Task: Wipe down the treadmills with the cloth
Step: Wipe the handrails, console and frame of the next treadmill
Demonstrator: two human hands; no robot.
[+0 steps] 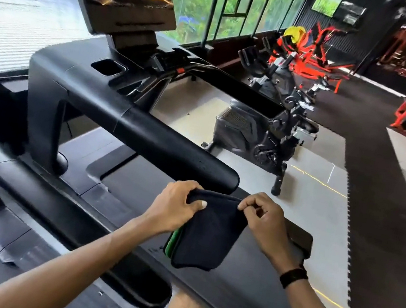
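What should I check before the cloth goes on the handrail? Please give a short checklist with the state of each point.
1. Left hand holds the cloth: ok, it grips the top edge.
2. Right hand holds the cloth: ok, it pinches the other corner.
3. Cloth folded and ready: cannot tell; it hangs in layers, with green showing at the lower left.
4. Handrail within reach: ok, its end is just above the hands.
5. Handrail free of things: ok.
6. Cloth damp: cannot tell.

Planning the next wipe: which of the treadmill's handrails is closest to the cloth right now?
The long black handrail whose rounded end sits just above the cloth held by the left hand and right hand. The other handrail runs farther off, near the exercise bike.
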